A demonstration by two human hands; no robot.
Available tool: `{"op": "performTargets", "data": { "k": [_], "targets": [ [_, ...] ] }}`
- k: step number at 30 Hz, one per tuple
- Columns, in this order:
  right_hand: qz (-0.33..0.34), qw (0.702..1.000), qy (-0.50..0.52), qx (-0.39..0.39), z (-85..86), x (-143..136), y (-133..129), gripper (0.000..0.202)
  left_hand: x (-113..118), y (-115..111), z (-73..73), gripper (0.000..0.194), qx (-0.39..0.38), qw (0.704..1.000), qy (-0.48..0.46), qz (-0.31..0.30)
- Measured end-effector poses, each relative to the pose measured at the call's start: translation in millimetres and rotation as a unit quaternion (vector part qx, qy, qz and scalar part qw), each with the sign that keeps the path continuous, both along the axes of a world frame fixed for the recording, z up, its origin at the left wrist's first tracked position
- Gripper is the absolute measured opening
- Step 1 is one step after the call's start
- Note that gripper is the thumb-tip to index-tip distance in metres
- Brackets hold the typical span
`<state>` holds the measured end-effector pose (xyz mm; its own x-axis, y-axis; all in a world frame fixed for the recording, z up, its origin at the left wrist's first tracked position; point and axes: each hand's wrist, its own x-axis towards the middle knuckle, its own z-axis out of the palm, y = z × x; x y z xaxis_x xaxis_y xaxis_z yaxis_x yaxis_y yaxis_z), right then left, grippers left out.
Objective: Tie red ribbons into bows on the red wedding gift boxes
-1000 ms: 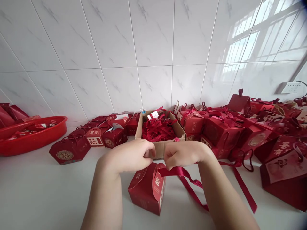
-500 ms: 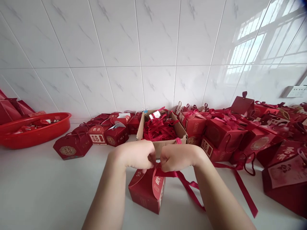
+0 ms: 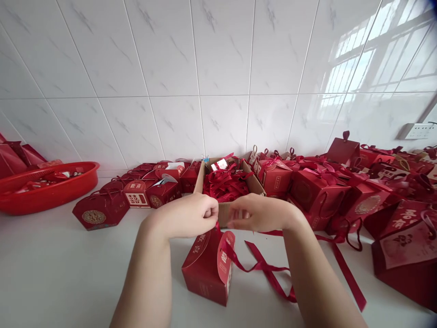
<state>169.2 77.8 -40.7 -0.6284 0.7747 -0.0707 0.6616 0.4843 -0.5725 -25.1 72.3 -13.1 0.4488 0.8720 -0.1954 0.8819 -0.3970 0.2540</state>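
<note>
A red gift box (image 3: 206, 269) with a curved, lettered flap stands on the white counter below my hands. Over its top, my left hand (image 3: 193, 215) is closed in a pinch on a red ribbon (image 3: 252, 268), which rises from the box top. The ribbon also passes through the flap and trails right across the counter. My right hand (image 3: 261, 213) hovers just right of my left, its fingers loosely curled and apart, with nothing visible in them. Behind both hands is a cardboard box (image 3: 256, 183) filled with red ribbons.
Decorated red boxes (image 3: 101, 206) stand at the left, beyond them a red plastic basin (image 3: 73, 187) with small items. Many ribboned red boxes (image 3: 317, 187) are piled at the right. A loose ribbon (image 3: 348, 275) lies in front of them. A tiled wall rises behind.
My hands have moved slightly apart above the box. My right hand has loosened its fist, and the ribbon now hangs lower and lies looped on the counter.
</note>
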Motion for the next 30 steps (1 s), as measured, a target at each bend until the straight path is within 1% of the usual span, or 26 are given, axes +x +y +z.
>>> {"op": "performTargets", "data": {
  "k": [1, 3, 4, 5, 7, 9, 11, 12, 14, 15, 16, 17, 19, 21, 22, 24, 25, 26, 28, 29, 30],
  "targets": [
    [0.011, 0.999, 0.029, 0.023, -0.4, 0.8, 1.4, 0.018, -0.8, -3.9, 2.5, 0.019, 0.011, 1.0, -0.013, 0.009],
    [0.068, 0.993, 0.079, 0.053, -2.1, -0.5, 4.6, 0.017, -2.8, -11.7, 6.8, 0.02, 0.024, 0.999, -0.033, 0.023],
    [0.097, 0.988, 0.102, 0.055, -2.9, -2.0, 5.9, 0.016, -4.1, -15.3, 8.2, 0.022, 0.03, 0.998, -0.038, 0.026],
    [0.118, 0.984, 0.124, 0.047, -3.5, -3.5, 6.8, 0.015, -5.7, -18.5, 9.0, 0.024, 0.033, 0.998, -0.042, 0.024],
    [0.132, 0.976, 0.171, 0.008, -2.9, -4.6, 6.5, 0.017, -9.8, -23.0, 8.5, 0.027, 0.034, 0.998, -0.041, 0.018],
    [0.113, 0.966, 0.232, -0.03, 0.1, -1.6, 2.9, 0.019, -14.2, -24.1, 5.7, 0.028, 0.033, 0.999, -0.028, 0.021],
    [0.067, 0.949, 0.307, -0.036, 4.4, 5.4, -3.1, 0.023, -18.0, -20.8, 1.6, 0.027, 0.02, 0.999, -0.013, 0.029],
    [0.035, 0.937, 0.347, -0.019, 6.5, 9.9, -6.6, 0.023, -19.5, -17.6, -0.5, 0.027, 0.01, 0.999, -0.007, 0.034],
    [-0.046, 0.905, 0.42, 0.047, 9.5, 19.5, -13.0, 0.022, -21.5, -8.5, -4.3, 0.029, -0.009, 0.999, 0.005, 0.047],
    [-0.088, 0.882, 0.455, 0.091, 10.5, 24.1, -15.6, 0.021, -22.0, -3.3, -5.9, 0.03, -0.015, 0.998, 0.013, 0.056],
    [-0.125, 0.852, 0.49, 0.138, 11.1, 28.4, -17.8, 0.018, -22.2, 2.0, -7.4, 0.032, -0.02, 0.997, 0.024, 0.064],
    [-0.156, 0.817, 0.525, 0.182, 11.7, 32.4, -19.6, 0.015, -22.1, 7.0, -8.9, 0.034, -0.022, 0.997, 0.034, 0.07],
    [-0.201, 0.735, 0.597, 0.251, 13.5, 39.1, -22.5, 0.008, -20.0, 15.3, -11.7, 0.04, -0.03, 0.996, 0.048, 0.071],
    [-0.223, 0.651, 0.663, 0.295, 17.0, 44.7, -25.3, 0.005, -15.0, 20.6, -14.2, 0.045, -0.041, 0.995, 0.058, 0.073],
    [-0.226, 0.613, 0.692, 0.308, 19.3, 47.5, -26.9, 0.008, -11.5, 22.2, -15.4, 0.047, -0.049, 0.994, 0.065, 0.075],
    [-0.218, 0.543, 0.742, 0.325, 24.3, 53.0, -30.5, 0.018, -3.4, 23.4, -17.0, 0.048, -0.063, 0.992, 0.078, 0.081],
    [-0.214, 0.514, 0.762, 0.331, 26.7, 55.8, -32.5, 0.021, 0.5, 23.2, -17.5, 0.048, -0.067, 0.991, 0.083, 0.083],
    [-0.211, 0.487, 0.779, 0.334, 28.7, 58.5, -34.4, 0.023, 4.0, 22.7, -17.8, 0.047, -0.069, 0.99, 0.087, 0.084],
    [-0.208, 0.453, 0.805, 0.322, 31.9, 62.4, -38.1, 0.026, 9.0, 20.6, -17.5, 0.042, -0.067, 0.99, 0.092, 0.084],
    [-0.209, 0.45, 0.812, 0.307, 33.1, 63.1, -39.9, 0.027, 10.7, 19.3, -17.0, 0.039, -0.068, 0.99, 0.095, 0.084],
    [-0.212, 0.454, 0.815, 0.291, 34.1, 62.9, -41.4, 0.029, 11.9, 17.8, -16.3, 0.037, -0.069, 0.989, 0.097, 0.083]
  ]
}}
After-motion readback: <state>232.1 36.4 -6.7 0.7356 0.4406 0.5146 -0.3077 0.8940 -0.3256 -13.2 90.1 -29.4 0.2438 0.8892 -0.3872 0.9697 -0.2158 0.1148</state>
